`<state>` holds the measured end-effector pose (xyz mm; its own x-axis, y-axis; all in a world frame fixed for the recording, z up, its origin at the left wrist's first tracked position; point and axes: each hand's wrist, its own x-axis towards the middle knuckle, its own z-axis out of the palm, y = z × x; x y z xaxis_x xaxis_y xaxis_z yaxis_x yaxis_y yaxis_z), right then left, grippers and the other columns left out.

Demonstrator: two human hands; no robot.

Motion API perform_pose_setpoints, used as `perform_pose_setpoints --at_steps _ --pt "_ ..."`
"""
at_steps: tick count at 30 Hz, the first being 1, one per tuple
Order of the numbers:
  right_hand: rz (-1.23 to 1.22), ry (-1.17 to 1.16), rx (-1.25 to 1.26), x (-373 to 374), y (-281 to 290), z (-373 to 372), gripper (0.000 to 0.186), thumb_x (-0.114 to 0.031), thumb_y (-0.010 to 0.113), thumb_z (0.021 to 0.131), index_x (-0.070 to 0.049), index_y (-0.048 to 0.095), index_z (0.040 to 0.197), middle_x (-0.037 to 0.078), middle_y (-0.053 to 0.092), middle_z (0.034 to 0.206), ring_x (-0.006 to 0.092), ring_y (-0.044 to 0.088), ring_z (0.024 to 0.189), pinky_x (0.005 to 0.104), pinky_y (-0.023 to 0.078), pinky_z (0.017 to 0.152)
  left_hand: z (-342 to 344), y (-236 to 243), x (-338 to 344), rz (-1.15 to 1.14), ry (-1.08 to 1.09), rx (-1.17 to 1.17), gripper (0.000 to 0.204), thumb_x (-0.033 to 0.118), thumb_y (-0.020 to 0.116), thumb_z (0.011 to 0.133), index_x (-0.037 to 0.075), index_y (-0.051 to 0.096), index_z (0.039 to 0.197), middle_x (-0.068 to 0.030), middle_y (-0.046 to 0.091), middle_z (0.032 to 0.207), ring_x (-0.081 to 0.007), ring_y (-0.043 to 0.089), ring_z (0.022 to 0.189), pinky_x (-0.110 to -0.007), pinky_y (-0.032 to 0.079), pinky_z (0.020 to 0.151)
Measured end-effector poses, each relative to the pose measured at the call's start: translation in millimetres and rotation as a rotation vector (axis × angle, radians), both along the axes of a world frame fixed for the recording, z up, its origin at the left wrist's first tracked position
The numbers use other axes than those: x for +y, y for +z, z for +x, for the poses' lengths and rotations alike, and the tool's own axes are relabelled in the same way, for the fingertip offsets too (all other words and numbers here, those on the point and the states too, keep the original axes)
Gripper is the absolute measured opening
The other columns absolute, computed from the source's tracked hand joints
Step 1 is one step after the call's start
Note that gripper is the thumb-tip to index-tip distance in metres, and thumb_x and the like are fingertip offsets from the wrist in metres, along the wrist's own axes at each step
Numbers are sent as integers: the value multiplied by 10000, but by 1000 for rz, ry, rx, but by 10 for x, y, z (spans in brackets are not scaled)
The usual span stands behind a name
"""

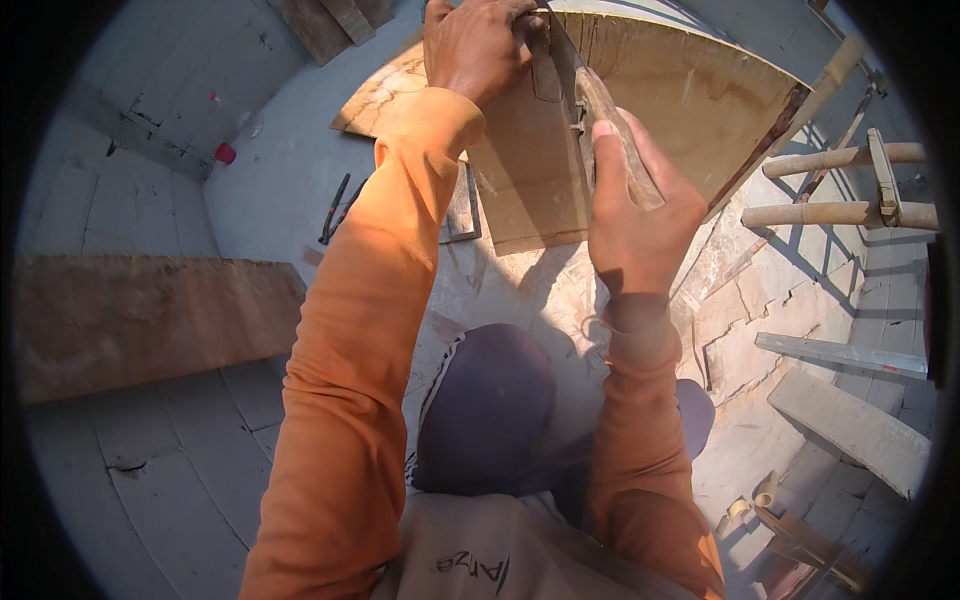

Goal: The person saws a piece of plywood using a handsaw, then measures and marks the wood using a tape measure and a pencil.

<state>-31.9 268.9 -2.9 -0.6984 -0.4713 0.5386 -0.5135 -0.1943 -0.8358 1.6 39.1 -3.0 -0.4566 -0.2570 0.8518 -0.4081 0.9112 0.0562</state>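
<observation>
Head cam: wooden-handled tool (600, 110) stood on edge of plywood sheet (700, 90), w/ right hand (635, 215) wrapped round its handle, left hand (475, 45) clamped on its top end. Grey concrete floor (280, 180) below; bamboo poles (840, 185) at right.

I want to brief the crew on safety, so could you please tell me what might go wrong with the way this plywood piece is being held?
1. The left hand and right hand are bare on the plywood piece, so splinters or pinching seem possible.
2. The piece is held up above the person's knee; a lost grip could drop it there.
3. Loose bamboo poles and wooden planks nearby could trip a foot.
</observation>
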Motion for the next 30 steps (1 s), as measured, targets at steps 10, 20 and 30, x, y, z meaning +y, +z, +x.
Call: perform_pose_setpoints --at_steps 10,20,30 --pt "328 -75 120 1651 -700 779 343 13 601 966 172 615 1270 263 755 1055 290 767 951 341 600 839 34 102 -85 74 4 -54 176 232 674 915 128 746 1037 -69 734 991 -260 676 1007 -447 425 883" --pt "102 -18 -67 458 -344 273 340 -61 667 964 133 661 1244 220 768 997 166 727 831 288 563 739 53 10 -161 17 42 -29 155 242 686 914 147 757 1012 -47 746 1003 -248 679 1003 -462 406 884" --pt "26 -46 -88 399 -366 266 331 -79 658 968 137 671 1220 218 763 1006 176 706 888 303 551 804 45 64 -41 17 38 -5 146 240 666 927 150 751 1005 -56 742 1006 -254 680 1008 -449 402 877"
